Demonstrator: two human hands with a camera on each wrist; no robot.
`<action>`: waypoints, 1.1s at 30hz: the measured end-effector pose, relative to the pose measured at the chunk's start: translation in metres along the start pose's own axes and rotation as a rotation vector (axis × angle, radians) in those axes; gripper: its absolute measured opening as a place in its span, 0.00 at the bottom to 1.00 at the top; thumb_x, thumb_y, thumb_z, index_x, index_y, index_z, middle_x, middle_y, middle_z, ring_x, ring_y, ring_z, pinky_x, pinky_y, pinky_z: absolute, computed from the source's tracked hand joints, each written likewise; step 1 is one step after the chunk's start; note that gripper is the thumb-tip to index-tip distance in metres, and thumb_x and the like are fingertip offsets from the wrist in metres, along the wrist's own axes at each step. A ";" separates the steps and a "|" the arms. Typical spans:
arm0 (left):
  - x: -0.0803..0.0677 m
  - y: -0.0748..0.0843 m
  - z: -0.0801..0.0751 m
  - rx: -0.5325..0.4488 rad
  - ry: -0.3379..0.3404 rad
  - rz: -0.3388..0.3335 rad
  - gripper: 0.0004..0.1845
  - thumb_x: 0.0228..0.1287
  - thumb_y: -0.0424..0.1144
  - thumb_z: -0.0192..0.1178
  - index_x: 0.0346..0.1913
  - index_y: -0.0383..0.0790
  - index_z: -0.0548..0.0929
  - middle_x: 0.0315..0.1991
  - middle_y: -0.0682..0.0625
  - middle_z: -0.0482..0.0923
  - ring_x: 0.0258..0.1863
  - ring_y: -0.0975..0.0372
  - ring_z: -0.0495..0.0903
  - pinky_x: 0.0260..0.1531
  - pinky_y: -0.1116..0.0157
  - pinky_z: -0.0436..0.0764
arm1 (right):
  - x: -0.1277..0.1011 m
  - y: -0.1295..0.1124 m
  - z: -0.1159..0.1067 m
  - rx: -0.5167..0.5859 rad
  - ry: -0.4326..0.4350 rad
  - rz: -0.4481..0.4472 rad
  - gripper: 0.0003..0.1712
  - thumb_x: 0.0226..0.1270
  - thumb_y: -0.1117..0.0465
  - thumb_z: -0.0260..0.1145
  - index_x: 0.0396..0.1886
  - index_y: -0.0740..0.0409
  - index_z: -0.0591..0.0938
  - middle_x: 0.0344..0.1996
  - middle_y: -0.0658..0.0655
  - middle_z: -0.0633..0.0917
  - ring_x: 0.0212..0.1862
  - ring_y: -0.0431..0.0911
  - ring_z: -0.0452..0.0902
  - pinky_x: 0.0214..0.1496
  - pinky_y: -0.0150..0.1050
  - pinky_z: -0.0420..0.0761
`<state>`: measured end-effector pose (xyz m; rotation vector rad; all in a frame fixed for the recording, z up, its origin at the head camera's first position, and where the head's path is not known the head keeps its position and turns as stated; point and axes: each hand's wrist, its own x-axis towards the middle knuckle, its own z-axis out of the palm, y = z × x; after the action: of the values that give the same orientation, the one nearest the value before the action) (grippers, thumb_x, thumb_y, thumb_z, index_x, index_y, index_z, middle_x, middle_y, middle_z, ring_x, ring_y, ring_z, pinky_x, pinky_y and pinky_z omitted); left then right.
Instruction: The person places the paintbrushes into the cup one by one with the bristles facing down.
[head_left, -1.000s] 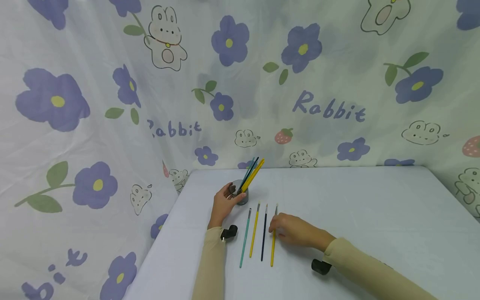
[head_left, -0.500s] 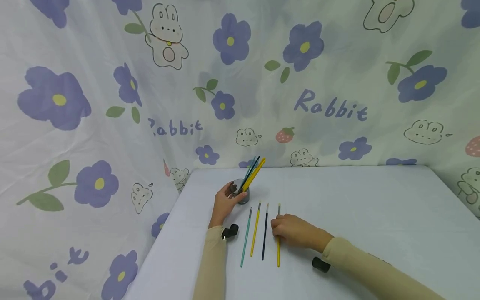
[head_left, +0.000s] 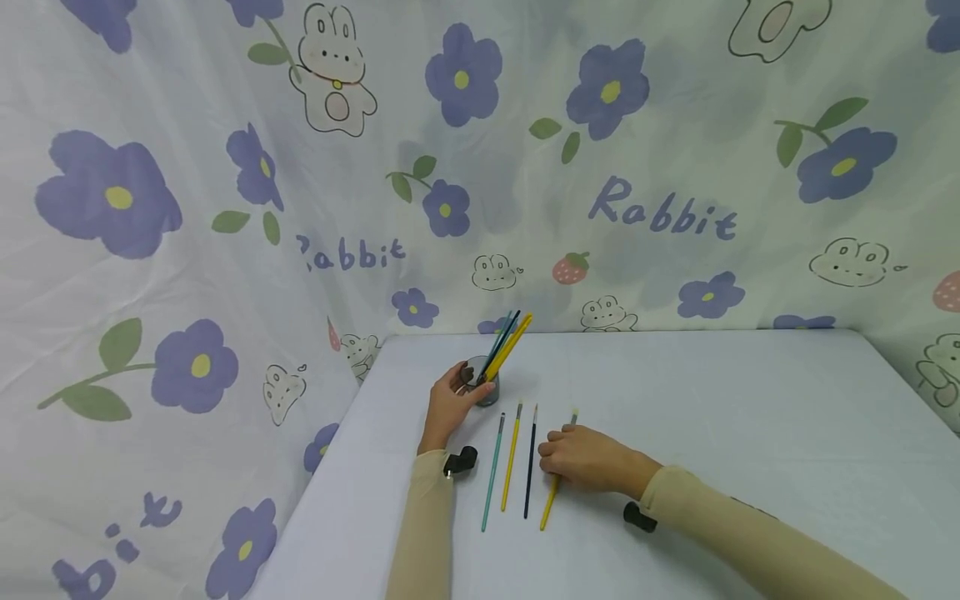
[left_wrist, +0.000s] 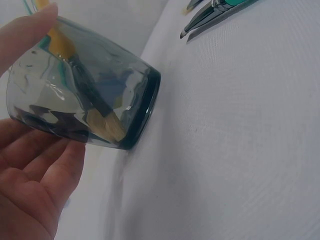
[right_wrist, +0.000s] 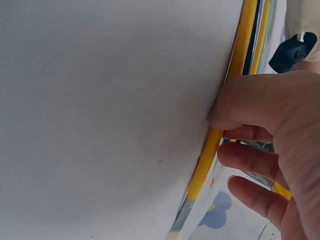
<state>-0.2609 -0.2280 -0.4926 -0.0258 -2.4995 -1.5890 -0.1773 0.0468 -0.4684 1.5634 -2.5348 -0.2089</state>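
My left hand (head_left: 457, 389) grips a small clear glass cup (head_left: 482, 385) standing on the white table (head_left: 712, 400), thumb (left_wrist: 25, 32) on one side and fingers (left_wrist: 37, 170) on the other. Several brushes (head_left: 506, 343) lean out of the cup (left_wrist: 95, 100), bristles down. My right hand (head_left: 553, 457) pinches a yellow brush (head_left: 548, 507) that lies tilted on the table, bristle end (head_left: 573, 412) pointing away. In the right wrist view the thumb (right_wrist: 240, 107) presses against this yellow brush (right_wrist: 207, 155). Left of it lie a dark blue brush (head_left: 529, 467), a yellow brush (head_left: 511, 460) and a teal brush (head_left: 491, 479), side by side.
A flower-and-rabbit printed cloth (head_left: 645, 183) hangs behind and to the left of the table. The table's left edge (head_left: 330, 467) runs close to my left arm. Bare white tabletop stretches to the right of my right hand.
The yellow brush under my right hand slid right, then swung: its bristle end went right, its handle end left. The left hand and cup stayed still.
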 end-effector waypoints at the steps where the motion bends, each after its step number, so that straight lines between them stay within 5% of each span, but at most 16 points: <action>1: 0.000 0.000 0.000 -0.001 0.000 0.001 0.49 0.54 0.56 0.78 0.76 0.41 0.70 0.71 0.38 0.76 0.72 0.47 0.75 0.72 0.50 0.77 | 0.000 0.000 0.000 -0.008 0.003 -0.006 0.04 0.67 0.57 0.75 0.38 0.42 0.89 0.35 0.41 0.86 0.36 0.38 0.73 0.44 0.31 0.82; 13: 0.000 0.002 0.001 0.005 0.000 0.003 0.49 0.55 0.57 0.78 0.76 0.39 0.70 0.70 0.37 0.76 0.71 0.46 0.76 0.72 0.50 0.77 | -0.001 0.004 -0.003 -0.031 0.027 -0.015 0.06 0.67 0.57 0.74 0.42 0.43 0.87 0.37 0.41 0.85 0.39 0.38 0.75 0.48 0.31 0.84; 33: 0.000 0.001 -0.001 -0.006 -0.010 0.009 0.49 0.55 0.54 0.78 0.76 0.39 0.70 0.70 0.37 0.76 0.71 0.46 0.76 0.71 0.49 0.77 | -0.007 0.022 -0.017 0.131 0.295 0.060 0.10 0.62 0.61 0.77 0.40 0.45 0.86 0.37 0.42 0.85 0.40 0.38 0.77 0.49 0.31 0.86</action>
<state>-0.2610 -0.2282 -0.4913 -0.0459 -2.4988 -1.5975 -0.1899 0.0627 -0.4482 1.4354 -2.3983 0.1864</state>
